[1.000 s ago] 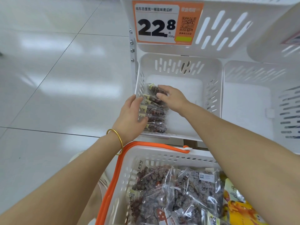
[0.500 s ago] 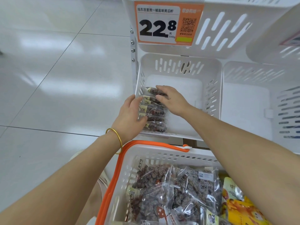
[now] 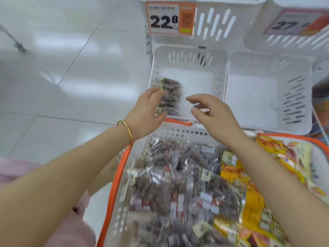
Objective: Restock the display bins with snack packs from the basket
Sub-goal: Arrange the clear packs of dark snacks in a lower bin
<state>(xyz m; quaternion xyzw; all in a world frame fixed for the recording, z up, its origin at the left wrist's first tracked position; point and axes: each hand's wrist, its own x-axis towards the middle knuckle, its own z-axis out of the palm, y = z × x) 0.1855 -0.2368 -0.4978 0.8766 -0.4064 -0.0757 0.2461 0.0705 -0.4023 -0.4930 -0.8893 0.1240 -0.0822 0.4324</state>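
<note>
White plastic display bin [image 3: 220,56], under the 22.8 price tag [image 3: 170,18], now holds a neat row of dark snack packs [image 3: 169,97] along its left wall, and both hands have just come off them. Half a sec ago the right hand [image 3: 215,114] was pressing the row's top and the left hand [image 3: 146,111] was steadying its near end; now both are pulled back toward the bin's front rim, over the orange-rimmed basket [image 3: 114,184]. Read: this batch is placed, and the next reach is likely back into the basket, which sits just in front of the bin and is still piled w/ clear packs of dark snacks [image 3: 170,184] plus yellow-orange packs [image 3: 249,184] to their right. Most of the bin's floor is bare, so restocking looks early. Grip: left hand's fingers loosely spread, tips at or just beside the row's left edge, contact unclear through blur; right hand's fingers curled apart, holding nothing. Neighbouring bin [image 3: 267,97], right of the first, looks empty.
</note>
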